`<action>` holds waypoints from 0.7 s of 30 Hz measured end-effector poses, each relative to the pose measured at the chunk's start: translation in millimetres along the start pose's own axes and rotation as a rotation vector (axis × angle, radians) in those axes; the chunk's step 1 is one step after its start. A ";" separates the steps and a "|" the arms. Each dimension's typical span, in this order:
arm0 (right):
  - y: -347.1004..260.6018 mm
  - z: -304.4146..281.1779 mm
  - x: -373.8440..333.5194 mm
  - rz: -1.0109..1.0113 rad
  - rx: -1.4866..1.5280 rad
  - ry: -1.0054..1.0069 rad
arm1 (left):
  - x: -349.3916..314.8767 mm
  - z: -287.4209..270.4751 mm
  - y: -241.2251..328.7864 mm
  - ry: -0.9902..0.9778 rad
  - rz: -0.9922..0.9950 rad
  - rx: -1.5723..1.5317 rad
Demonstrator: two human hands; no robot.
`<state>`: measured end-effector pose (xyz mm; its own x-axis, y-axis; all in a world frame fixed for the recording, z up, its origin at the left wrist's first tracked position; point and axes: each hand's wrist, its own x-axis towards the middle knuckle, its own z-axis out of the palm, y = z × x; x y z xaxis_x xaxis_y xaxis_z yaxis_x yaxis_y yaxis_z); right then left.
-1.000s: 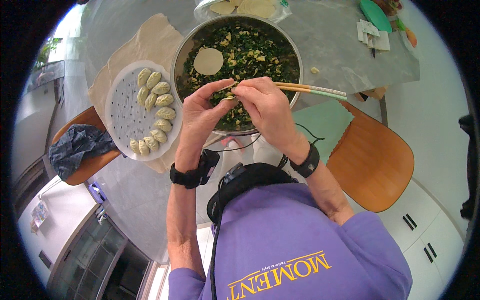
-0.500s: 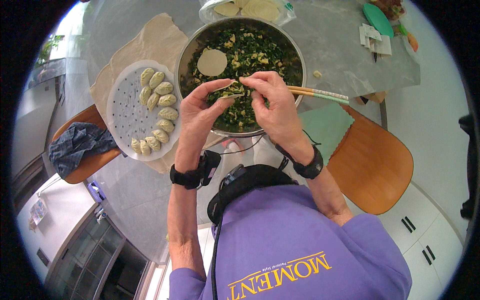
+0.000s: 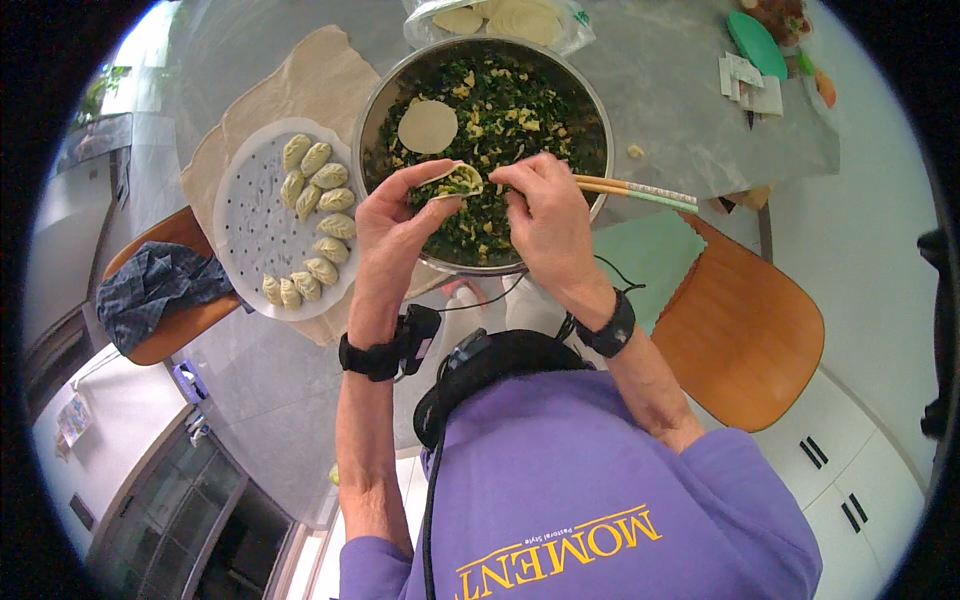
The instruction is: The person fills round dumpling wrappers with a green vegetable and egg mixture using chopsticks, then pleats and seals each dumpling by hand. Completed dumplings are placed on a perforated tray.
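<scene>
My left hand (image 3: 395, 210) is curled round a dumpling wrapper (image 3: 472, 182) bent into an open fold with green filling showing inside. Just right of its edge, my right hand (image 3: 545, 205) has its fingers drawn together in a pinch; a small gap parts them from the wrapper. Whether anything is between those fingertips is hidden. Beneath both hands stands a large steel bowl (image 3: 362, 130) of chopped greens and yellow bits (image 3: 500, 110). A loose round wrapper (image 3: 428, 127) lies on the filling. Chopsticks (image 3: 635, 190) extend past the bowl's right rim, partly behind my right hand.
On the left, a round perforated white tray (image 3: 245, 215) holds several pleated dumplings (image 3: 330, 176), over a beige cloth (image 3: 290, 85). Behind the bowl is a plastic bag of wrappers (image 3: 525, 22). A green lid (image 3: 756, 45) and packets (image 3: 750, 83) lie far right. Wooden chairs (image 3: 750, 330) flank the table.
My right hand has drawn slightly right, away from the wrapper. The wrapper in my left hand has turned, so its open end and filling show more.
</scene>
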<state>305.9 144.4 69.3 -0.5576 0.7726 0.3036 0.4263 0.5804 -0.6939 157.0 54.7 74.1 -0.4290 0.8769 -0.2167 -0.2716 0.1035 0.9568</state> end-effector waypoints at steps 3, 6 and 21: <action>2.1 0.9 -1.2 0.512 0.529 -0.190 | -1.2 -0.5 0.4 0.004 -0.036 -0.071; 0.7 -0.2 0.0 0.549 0.823 -0.192 | -0.6 0.8 0.3 -0.010 -0.039 -0.115; -2.5 -3.4 2.7 0.323 0.538 -0.117 | 2.3 5.2 -2.2 -0.031 -0.042 -0.092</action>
<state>305.7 146.0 74.2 -0.5481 0.8360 -0.0280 0.1853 0.0887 -0.9787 161.1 58.9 72.5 -0.3893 0.8867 -0.2493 -0.3676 0.0986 0.9247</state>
